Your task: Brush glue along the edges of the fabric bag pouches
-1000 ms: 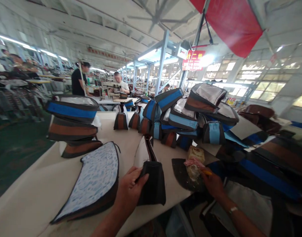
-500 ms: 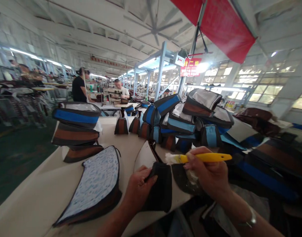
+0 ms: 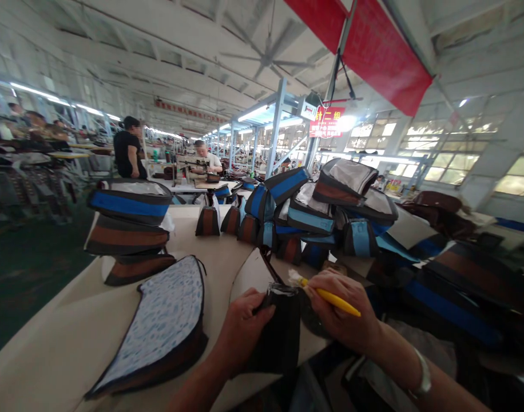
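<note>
My left hand (image 3: 242, 323) pinches the upper left edge of a black fabric piece (image 3: 281, 329) between thumb and fingers. Whitish streaks (image 3: 283, 290) mark this piece's top edge. In my right hand (image 3: 350, 309) is a paintbrush (image 3: 338, 301) with a yellow handle, its pale bristles just right of the streaked edge. Behind the black piece stands a white-faced panel (image 3: 249, 278). Partly hidden under my right hand is a dark rounded object (image 3: 311, 315). A pale blue patterned fabric piece (image 3: 170, 312) with dark edging lies left of my left hand.
Stacked dark pieces with blue and brown bands (image 3: 128, 209) stand on the table (image 3: 51, 326) at left. A larger heap of similar pieces (image 3: 311, 217) fills the back and right. Beyond it, a person in black (image 3: 127, 151) stands and another person (image 3: 210, 160) sits at a sewing machine.
My right hand has brought the brush down, tilting its handle downward to the right. Whitish streaks now show on the black piece's top edge. The person in black stands more upright.
</note>
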`<state>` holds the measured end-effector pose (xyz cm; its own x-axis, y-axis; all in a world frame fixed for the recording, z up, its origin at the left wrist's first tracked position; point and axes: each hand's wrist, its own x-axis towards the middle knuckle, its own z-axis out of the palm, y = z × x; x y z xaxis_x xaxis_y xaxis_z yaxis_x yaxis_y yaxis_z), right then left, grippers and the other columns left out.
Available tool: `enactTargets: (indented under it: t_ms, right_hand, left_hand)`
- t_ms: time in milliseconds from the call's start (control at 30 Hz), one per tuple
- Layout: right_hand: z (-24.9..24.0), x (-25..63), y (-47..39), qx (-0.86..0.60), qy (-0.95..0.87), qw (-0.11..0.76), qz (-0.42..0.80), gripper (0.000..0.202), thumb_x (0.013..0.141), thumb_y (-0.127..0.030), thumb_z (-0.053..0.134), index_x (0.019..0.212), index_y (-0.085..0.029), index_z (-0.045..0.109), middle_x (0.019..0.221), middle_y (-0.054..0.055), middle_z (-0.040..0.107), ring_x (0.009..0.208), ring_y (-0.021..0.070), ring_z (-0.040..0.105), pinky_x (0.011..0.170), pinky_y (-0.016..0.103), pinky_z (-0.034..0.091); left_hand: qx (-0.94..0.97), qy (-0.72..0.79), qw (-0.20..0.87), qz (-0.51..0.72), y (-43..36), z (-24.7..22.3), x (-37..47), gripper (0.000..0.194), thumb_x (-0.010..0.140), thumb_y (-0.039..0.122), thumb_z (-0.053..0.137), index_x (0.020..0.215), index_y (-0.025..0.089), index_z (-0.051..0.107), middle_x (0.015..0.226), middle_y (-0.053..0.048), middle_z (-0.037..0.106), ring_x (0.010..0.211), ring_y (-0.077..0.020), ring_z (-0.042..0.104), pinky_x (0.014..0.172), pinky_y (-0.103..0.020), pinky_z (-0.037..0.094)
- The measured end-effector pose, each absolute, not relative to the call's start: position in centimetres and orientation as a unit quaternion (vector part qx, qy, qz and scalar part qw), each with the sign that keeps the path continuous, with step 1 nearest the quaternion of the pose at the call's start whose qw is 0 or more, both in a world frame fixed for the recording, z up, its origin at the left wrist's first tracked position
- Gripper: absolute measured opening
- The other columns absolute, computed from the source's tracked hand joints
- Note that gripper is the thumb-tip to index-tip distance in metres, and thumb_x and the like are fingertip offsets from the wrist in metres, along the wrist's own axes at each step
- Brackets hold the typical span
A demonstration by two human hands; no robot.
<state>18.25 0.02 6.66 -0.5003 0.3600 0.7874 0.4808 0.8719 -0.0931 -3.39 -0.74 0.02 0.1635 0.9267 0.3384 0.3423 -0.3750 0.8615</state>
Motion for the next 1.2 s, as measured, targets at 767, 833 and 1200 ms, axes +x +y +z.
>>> enactTargets:
  t_ms: [767,833,1200]
  right_hand:
    - [2.8,20.9,-0.6,-0.255,-0.840,0.472,-0.081,0.018,0.093,-0.010,0.057,0.107,-0.020,0.058,0.094,0.006,0.068,0.089,0.0211,0.064,0.079,0.035,0.051]
    - [2.6,21.2,-0.7,-0.248,-0.847,0.464,-0.069,0.017,0.093,-0.011,0.056,0.107,-0.021,0.058,0.094,0.005,0.069,0.087,0.0202,0.065,0.078,0.033,0.052]
    - [6.7,20.1,-2.4,-0.266,-0.846,0.463,0.006,0.009,0.093,-0.015,0.056,0.094,-0.024,0.057,0.083,0.001,0.066,0.076,0.0187,0.064,0.077,0.036,0.049]
  left_hand:
    - [0.699,0.469,0.314,0.439,-0.7,-0.2,-3.2,0.024,0.090,0.031,0.053,0.076,0.017,0.065,0.081,-0.001,0.055,0.078,-0.0178,0.057,0.070,-0.029,0.042]
    - [0.715,0.480,0.261,0.437,-0.7,-0.4,-3.1,0.025,0.092,0.030,0.051,0.075,0.017,0.064,0.080,-0.001,0.056,0.077,-0.0169,0.057,0.069,-0.028,0.042]
    - [0.826,0.389,-0.253,0.321,-1.3,-2.2,-0.7,0.021,0.093,0.014,0.043,0.103,0.010,0.061,0.080,-0.008,0.057,0.071,-0.0228,0.049,0.062,-0.037,0.043]
